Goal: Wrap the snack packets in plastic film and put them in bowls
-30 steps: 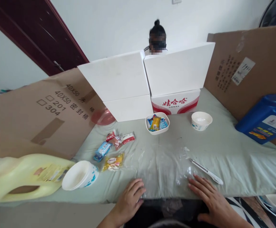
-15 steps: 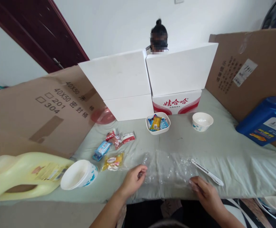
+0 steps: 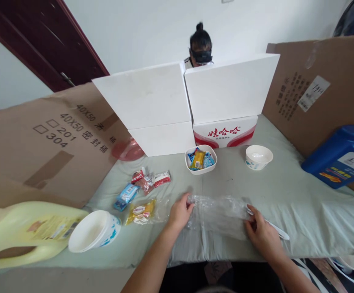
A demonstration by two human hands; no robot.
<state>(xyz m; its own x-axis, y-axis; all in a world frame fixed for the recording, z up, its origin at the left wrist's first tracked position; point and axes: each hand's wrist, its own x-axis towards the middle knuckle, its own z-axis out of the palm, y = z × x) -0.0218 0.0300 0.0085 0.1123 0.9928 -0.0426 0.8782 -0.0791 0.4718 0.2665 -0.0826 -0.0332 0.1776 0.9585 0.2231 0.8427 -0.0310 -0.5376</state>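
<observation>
Head view, bench: pale green cloth-covered bench point(image 3: 287, 191).
Bag: crumpled clear plastic bag point(image 3: 218, 211) near the front edge, stretched between both hands.
Left hand point(image 3: 179, 212): fingers pinched on its left end.
Right hand point(image 3: 264, 236): closed on its right end.

A clear plastic bag point(image 3: 218, 213), thin and crinkled, stretches flat between the left hand point(image 3: 179, 213) and the right hand point(image 3: 263, 236), each pinching one end. It lies crosswise on the pale green cloth, its far edge lifted slightly, with creases and glints showing across its surface.
</observation>
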